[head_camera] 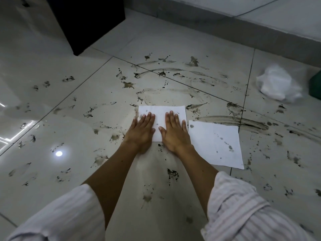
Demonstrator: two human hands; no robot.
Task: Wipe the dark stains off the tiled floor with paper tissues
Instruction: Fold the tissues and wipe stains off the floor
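A white paper tissue (160, 111) lies flat on the pale tiled floor (69, 136), in the middle of the view. My left hand (141, 132) and my right hand (174, 132) press down on it side by side, palms flat, fingers straight. A second white tissue (215, 145) lies flat just right of my right hand, speckled with grey spots. Dark stains (232, 121) and smears are scattered over the tiles all around, with long wiped streaks beyond the tissues.
A black cabinet (86, 23) stands at the back left. A crumpled white plastic bag (278, 84) sits at the right, beside a green object (315, 87) at the frame's edge. A grey skirting (225, 26) runs along the far wall.
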